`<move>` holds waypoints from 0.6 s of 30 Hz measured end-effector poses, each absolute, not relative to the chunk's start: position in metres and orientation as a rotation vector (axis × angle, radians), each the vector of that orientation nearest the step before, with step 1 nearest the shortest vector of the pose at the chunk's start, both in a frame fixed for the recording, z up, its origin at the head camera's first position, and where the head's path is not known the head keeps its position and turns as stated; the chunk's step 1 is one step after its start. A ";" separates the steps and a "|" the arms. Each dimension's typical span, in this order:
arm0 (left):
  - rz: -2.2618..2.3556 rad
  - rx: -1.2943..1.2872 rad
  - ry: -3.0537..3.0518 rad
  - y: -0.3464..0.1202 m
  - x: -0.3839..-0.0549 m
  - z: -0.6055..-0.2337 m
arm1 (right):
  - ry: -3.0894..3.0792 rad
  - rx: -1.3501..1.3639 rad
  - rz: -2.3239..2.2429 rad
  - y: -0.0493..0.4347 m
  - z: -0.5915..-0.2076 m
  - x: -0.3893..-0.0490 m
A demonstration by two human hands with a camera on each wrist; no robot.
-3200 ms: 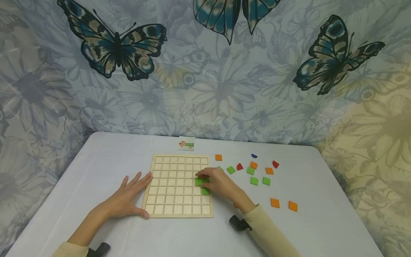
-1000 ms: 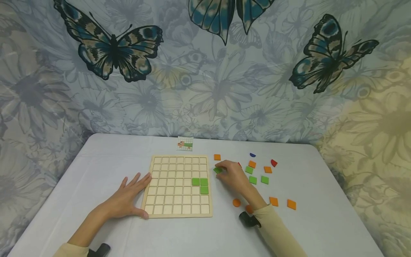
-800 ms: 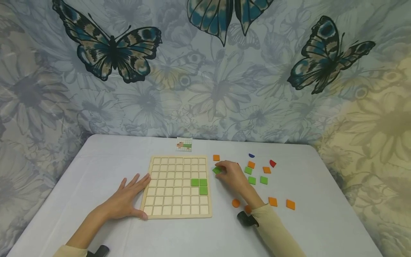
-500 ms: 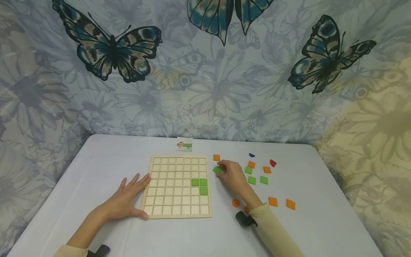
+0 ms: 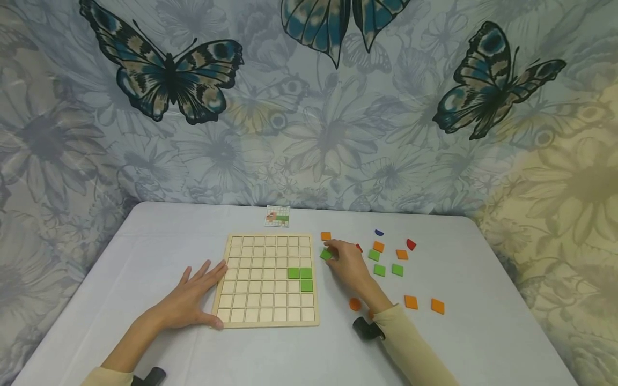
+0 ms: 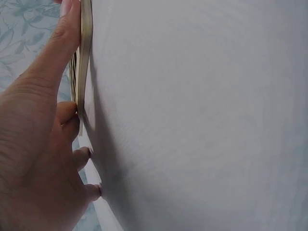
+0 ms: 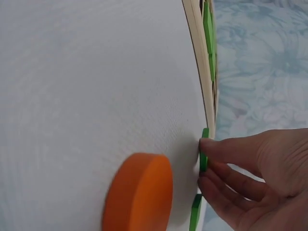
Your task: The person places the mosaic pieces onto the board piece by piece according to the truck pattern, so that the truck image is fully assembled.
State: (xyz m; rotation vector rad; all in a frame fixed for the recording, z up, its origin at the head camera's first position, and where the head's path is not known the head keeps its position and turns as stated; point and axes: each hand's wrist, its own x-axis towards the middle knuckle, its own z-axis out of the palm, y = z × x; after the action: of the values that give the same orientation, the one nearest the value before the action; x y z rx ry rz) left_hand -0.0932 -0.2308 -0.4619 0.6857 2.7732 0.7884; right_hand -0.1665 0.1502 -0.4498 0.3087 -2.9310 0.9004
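Pinching a green tile [image 5: 325, 254] between thumb and fingertips: right hand [image 5: 347, 262], just beyond the grid board [image 5: 260, 288] toward two o'clock. Cannot tell if the tile touches the white tabletop [image 5: 492, 273]. Left hand [image 5: 188, 300] spread, touching the board's nine-o'clock side. Red piece [image 5: 359, 248] part-covered by right hand; orange piece [image 5: 370, 314], between three and four, mostly hidden at the wrist. Card [image 5: 277, 216] at twelve, its picture too small to read.
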 end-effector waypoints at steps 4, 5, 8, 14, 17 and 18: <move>0.774 0.673 2.778 -0.231 -0.094 -0.462 | -2.931 0.327 0.925 0.152 -0.449 -0.166; 0.772 0.672 2.779 -0.230 -0.094 -0.461 | -2.930 0.330 0.933 0.153 -0.449 -0.166; 0.769 0.673 2.782 -0.230 -0.094 -0.461 | -2.927 0.346 0.967 0.155 -0.448 -0.164; 0.768 0.681 2.782 -0.230 -0.093 -0.461 | -2.933 0.437 1.040 0.156 -0.445 -0.158; 0.768 0.682 2.782 -0.230 -0.093 -0.460 | -2.922 0.481 1.097 0.155 -0.445 -0.156; 0.770 0.686 2.784 -0.230 -0.093 -0.459 | -2.915 0.493 1.122 0.155 -0.444 -0.155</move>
State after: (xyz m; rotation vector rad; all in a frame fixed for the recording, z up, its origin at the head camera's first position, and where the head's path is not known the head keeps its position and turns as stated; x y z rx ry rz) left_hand -0.0930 -0.2305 -0.4594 0.6862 2.7839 0.7703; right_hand -0.1550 0.1550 -0.4443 0.4932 -2.9150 1.1222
